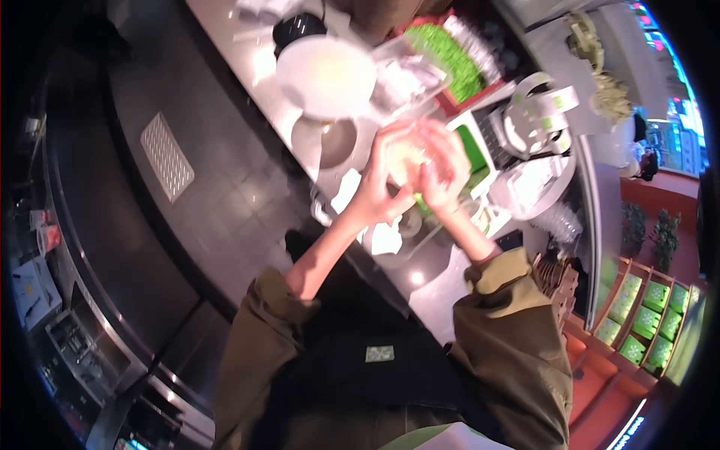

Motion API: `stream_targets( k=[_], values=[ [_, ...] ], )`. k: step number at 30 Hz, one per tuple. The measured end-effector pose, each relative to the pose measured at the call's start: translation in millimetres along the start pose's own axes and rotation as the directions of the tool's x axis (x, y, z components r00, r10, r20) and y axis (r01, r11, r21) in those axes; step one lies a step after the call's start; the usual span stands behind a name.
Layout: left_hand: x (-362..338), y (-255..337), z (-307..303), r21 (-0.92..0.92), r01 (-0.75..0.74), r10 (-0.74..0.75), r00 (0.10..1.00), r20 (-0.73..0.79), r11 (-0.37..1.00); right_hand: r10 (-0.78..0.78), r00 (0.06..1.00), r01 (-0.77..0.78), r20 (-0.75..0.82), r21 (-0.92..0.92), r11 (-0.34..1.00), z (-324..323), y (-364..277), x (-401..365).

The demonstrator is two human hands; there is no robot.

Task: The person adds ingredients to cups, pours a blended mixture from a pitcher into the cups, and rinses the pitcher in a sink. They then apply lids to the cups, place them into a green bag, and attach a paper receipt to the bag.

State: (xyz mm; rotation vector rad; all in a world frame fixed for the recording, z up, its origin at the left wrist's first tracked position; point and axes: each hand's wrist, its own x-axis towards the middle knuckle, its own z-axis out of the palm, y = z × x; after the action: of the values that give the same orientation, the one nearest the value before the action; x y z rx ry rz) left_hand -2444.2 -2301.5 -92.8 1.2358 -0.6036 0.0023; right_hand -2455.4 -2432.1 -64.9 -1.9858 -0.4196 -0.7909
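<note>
Both hands are raised together over the counter, around a clear, shiny item (pixel 409 159) that looks like a transparent cup or film; glare blurs its shape. My left hand (pixel 381 176) curves round its left side. On its right side is my right hand (pixel 447 166), with the fingers bent over it and the thumb inward. Just left of the hands is a round metal bowl or opening (pixel 335 144), and above that a large white round lid or plate (pixel 326 77). A green-lined tray (pixel 471 154) lies to the right of my right hand.
A red-edged bin of green pieces (pixel 450 64) stands at the counter's far side. Beside it are a white container (pixel 409 82), a black round object (pixel 298 31) and a tape roll (pixel 534 124). The counter edge (pixel 247 94) runs diagonally at left, above dark floor.
</note>
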Motion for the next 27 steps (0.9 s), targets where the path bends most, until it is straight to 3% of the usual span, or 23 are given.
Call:
stream_targets(
  k=[2, 3, 4, 6, 8, 10, 12, 14, 15, 16, 17, 18, 20, 21, 23, 27],
  values=[
    [9, -7, 0, -0.102, 0.025, -0.025, 1.0, -0.001, 0.995, -0.002, 0.998, -0.001, -0.057, -0.054, 0.999, 5, 8, -6],
    [15, -9, -5, -0.022, -0.009, 0.01, 0.999, 0.044, 1.0, 0.045, 0.997, -0.05, -0.058, -0.089, 0.995, 5, 5, 1],
    [20, -7, -8, -0.061, -0.017, 0.022, 0.996, 0.087, 0.998, 0.109, 0.992, -0.116, -0.062, -0.116, 0.986, 4, 0, 3],
    [25, 4, -11, 0.155, 0.011, -0.032, 0.99, 0.134, 0.988, 0.154, 0.985, -0.16, -0.081, -0.073, 0.984, 4, -3, 4],
    [19, 20, -4, 0.244, 0.078, -0.096, 0.993, 0.061, 0.967, 0.146, 0.989, -0.137, 0.017, -0.253, 0.958, -4, -4, 5],
    [4, 49, -12, 0.38, 0.271, -0.315, 0.947, 0.057, 0.884, 0.031, 0.998, -0.007, 0.048, -0.432, 0.902, -25, -20, 25],
    [8, 112, -26, 0.56, 0.102, -0.246, 0.951, 0.187, 0.822, -0.082, 0.995, 0.041, -0.065, -0.478, 0.877, -59, -8, 74],
    [19, 139, -59, 0.34, 0.201, -0.33, 0.865, 0.379, 0.919, -0.158, 0.971, 0.048, -0.178, -0.503, 0.863, -106, -6, 174],
    [30, 154, -79, 0.29, 0.257, -0.367, 0.819, 0.44, 0.922, -0.353, 0.912, 0.115, -0.207, -0.699, 0.706, -134, 8, 223],
    [47, 166, -99, 0.244, 0.306, -0.39, 0.773, 0.5, 0.92, -0.286, 0.92, 0.04, -0.267, -0.663, 0.748, -165, 25, 270],
    [62, 175, -116, 0.198, 0.36, -0.407, 0.725, 0.556, 0.912, -0.25, 0.914, -0.073, -0.32, -0.736, 0.674, -181, 36, 314],
    [71, 179, -129, 0.15, 0.382, -0.407, 0.789, 0.46, 0.912, -0.065, 0.947, -0.228, -0.316, -0.798, 0.559, -199, 51, 351],
    [91, 171, -158, 0.049, 0.403, -0.402, 0.88, 0.255, 0.914, 0.298, 0.921, -0.329, -0.253, -0.913, 0.242, -221, 97, 404],
    [102, 167, -171, 0.049, 0.364, -0.367, 0.912, 0.183, 0.93, 0.46, 0.852, -0.351, -0.25, -0.925, 0.149, -217, 103, 416],
    [121, 159, -191, 0.062, 0.289, -0.292, 0.956, 0.038, 0.955, 0.736, 0.624, -0.347, -0.262, -0.937, -0.039, -207, 117, 432],
    [147, 147, -217, 0.089, 0.354, -0.349, 0.935, -0.065, 0.931, 0.639, 0.705, -0.388, -0.309, -0.922, -0.018, -205, 112, 426]
  ],
)
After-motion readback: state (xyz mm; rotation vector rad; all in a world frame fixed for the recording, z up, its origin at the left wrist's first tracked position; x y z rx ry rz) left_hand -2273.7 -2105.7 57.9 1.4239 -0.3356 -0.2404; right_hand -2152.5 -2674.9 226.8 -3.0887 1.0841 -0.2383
